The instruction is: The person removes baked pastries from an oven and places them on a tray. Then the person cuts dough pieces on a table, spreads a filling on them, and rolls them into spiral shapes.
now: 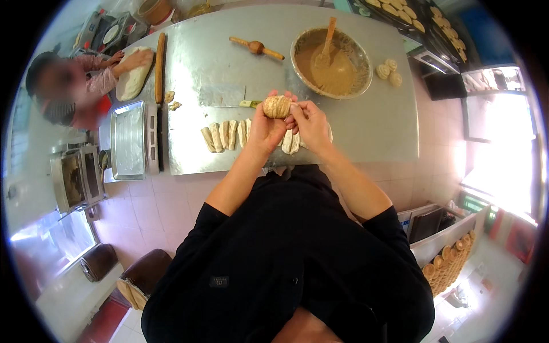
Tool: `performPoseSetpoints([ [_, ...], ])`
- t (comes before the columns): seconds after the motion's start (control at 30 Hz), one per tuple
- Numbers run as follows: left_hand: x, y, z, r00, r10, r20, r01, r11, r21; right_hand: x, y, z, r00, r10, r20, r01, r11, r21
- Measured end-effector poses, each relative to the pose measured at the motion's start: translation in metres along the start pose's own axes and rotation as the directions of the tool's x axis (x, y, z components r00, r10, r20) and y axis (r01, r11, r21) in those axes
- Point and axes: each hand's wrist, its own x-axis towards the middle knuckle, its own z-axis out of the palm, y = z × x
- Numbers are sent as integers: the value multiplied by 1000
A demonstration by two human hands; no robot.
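A coiled, layered ball of dough (277, 106) rests in the raised palm of my left hand (266, 128), its fingers curled around the far side. The thumb and fingers of my right hand (309, 122) pinch the ball's right end. Beneath both hands, a row of folded dough strips (215, 137) lies along the near edge of the metal table (369, 137); my hands hide part of it. Just left of the ball is a tool with a pale green handle (249, 103), beside a flat rectangular sheet or blade (221, 96).
A steel bowl (368, 79) of brown paste holds a wooden spatula (329, 36). Coiled dough balls (383, 71) sit to its right. A wooden rolling pin (256, 47) lies behind. At left, a co-worker (64, 90) presses a dough slab (133, 79) near a long rolling pin (160, 68) and metal tray (128, 141).
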Motion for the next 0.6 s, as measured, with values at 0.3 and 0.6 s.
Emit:
performPoseSetpoints([
  [0.3, 4, 22, -18, 973, 33, -227, -53, 995, -83, -10, -29, 6, 809, -575, 120, 507, 581, -636],
  [0.6, -15, -10, 49, 973, 203, -110, -149, 917, 370, -6, -19, -15, 966, 252, 49, -243, 833, 498],
])
